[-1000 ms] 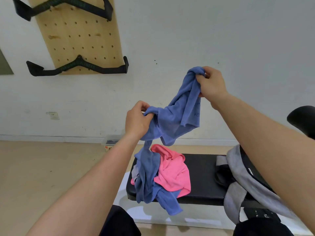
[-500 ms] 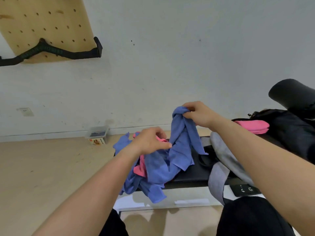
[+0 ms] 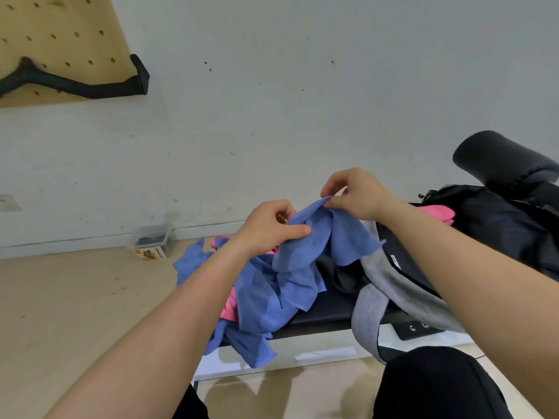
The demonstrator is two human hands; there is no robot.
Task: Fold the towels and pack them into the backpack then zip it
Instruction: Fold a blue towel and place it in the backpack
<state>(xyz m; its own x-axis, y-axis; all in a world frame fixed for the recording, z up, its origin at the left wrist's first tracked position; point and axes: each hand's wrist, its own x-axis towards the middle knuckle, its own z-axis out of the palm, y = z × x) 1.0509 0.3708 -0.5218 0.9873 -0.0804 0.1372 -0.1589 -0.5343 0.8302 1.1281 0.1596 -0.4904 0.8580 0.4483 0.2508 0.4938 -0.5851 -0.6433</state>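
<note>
Head view: a box (image 3: 150, 243) sits on the floor far left. The left hand (image 3: 266, 228) and right hand (image 3: 354, 195) each pinch the blue towel's (image 3: 311, 240) top edge — held over the bench (image 3: 329, 306), above a towel pile (image 3: 263, 300). Far right, the backpack (image 3: 499, 228) holds a pink towel (image 3: 438, 213).

blue towel (image 3: 305, 246): soft matt cloth | bench pad (image 3: 329, 306): smooth black, faint sheen | pegboard (image 3: 60, 40): pale wood | floor (image 3: 75, 313): matt, light, wood-look
</note>
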